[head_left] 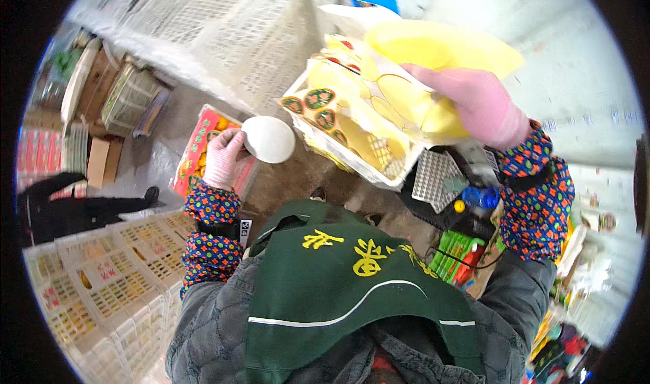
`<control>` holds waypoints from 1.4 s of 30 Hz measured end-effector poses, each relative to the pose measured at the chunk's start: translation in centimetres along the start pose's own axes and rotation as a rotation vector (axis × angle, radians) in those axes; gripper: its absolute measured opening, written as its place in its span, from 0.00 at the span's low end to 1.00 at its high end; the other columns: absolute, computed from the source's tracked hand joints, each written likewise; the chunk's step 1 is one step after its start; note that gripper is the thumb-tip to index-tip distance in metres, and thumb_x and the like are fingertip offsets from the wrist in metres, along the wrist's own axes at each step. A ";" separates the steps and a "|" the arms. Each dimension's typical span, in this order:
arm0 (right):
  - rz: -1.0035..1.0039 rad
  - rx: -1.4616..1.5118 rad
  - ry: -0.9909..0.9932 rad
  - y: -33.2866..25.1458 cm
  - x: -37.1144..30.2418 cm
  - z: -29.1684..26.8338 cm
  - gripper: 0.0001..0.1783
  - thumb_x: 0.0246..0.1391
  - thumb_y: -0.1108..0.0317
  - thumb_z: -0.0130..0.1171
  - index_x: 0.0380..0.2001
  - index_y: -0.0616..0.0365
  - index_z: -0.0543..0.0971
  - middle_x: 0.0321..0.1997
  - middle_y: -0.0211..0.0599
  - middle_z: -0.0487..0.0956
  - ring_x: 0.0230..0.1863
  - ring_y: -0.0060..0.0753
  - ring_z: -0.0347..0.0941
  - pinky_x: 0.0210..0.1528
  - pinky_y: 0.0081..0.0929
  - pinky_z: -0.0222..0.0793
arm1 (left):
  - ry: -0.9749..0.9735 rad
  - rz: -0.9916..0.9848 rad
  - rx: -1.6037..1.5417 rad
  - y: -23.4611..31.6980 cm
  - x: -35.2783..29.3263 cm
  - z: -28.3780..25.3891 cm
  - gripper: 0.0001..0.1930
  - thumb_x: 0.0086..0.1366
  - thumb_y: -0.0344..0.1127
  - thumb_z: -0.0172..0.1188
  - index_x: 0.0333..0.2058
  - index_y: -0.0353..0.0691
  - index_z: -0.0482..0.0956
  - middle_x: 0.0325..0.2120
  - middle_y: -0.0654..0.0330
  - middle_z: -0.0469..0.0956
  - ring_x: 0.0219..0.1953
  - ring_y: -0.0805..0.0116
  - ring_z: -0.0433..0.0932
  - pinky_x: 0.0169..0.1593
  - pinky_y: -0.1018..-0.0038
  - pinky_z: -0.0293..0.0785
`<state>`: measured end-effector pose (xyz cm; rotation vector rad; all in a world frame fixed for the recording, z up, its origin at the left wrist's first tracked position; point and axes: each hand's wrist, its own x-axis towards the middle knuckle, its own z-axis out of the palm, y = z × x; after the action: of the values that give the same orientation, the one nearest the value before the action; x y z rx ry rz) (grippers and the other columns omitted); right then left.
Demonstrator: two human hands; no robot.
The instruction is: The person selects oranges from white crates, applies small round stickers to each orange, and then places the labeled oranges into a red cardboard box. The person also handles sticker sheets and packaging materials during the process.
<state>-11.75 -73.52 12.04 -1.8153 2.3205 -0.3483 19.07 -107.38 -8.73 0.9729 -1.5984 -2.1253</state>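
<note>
My left hand [225, 159], in a pale pink glove, pinches the edge of a white round disc [269, 140] between thumb and fingers. A white box [369, 176] stands just right of the disc, holding yellow-backed sheets and several oval green-and-red stickers [319, 99]. Over the box's far right side, my right hand [477, 103], also gloved in pink, is closed on a thin yellow sheet [440, 46]. Its fingertips are partly hidden by the sheets. Below my left hand lies a red carton [198, 147] with orange fruit showing in it.
White slatted crates [264, 39] wrapped in clear film stand ahead, and crates of yellow-orange fruit [108, 276] at lower left. Someone in black clothing [81, 211] is at left. A checkered grey pad [437, 179], a blue object [481, 196] and green packets [452, 254] lie at right.
</note>
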 end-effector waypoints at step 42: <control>0.530 -0.173 1.020 -9.6 -9.9 22.9 0.62 0.26 0.59 0.80 0.68 0.57 0.60 0.70 0.59 0.61 0.71 0.63 0.58 0.71 0.67 0.48 | -0.912 -0.383 -0.376 2.3 0.9 23.3 0.22 0.70 0.40 0.59 0.57 0.34 0.72 0.51 0.54 0.80 0.52 0.61 0.80 0.53 0.65 0.81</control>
<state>5.95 -67.87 -7.19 -1.0637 3.4350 -1.2279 2.39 -91.85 -3.46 0.1595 -1.2632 -3.2730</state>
